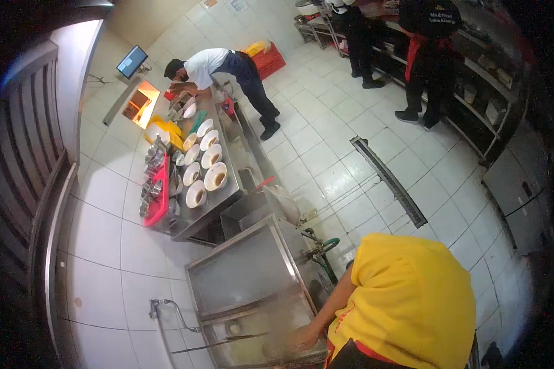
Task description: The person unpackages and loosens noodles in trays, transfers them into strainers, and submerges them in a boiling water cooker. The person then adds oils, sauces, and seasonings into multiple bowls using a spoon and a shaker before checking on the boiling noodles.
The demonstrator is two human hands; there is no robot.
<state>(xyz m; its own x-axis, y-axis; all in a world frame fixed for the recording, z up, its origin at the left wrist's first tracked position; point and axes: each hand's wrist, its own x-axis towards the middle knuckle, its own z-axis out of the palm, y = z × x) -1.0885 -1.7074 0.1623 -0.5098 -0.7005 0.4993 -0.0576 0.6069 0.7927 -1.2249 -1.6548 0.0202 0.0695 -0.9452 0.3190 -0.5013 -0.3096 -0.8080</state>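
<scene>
My right arm reaches in from the lower right in a yellow sleeve, elbow bent. My right hand (305, 337) is over the steaming open section of a steel cooker (218, 334). Its fingers look curled around something, but steam and a brownish blur hide what it is. Pale, cloudy liquid (246, 323) fills this section, with a small round object (232, 328) in it. A long thin dark rod (218, 343) lies across the section, left of my hand. My left hand is out of view.
A flat steel lid (243, 267) covers the cooker's other half. Several white bowls (216, 176) with brown sauce stand on the steel counter (228, 190), beside a red tray (160, 206). A person (206, 67) bends over its far end. Two people stand by shelves at right.
</scene>
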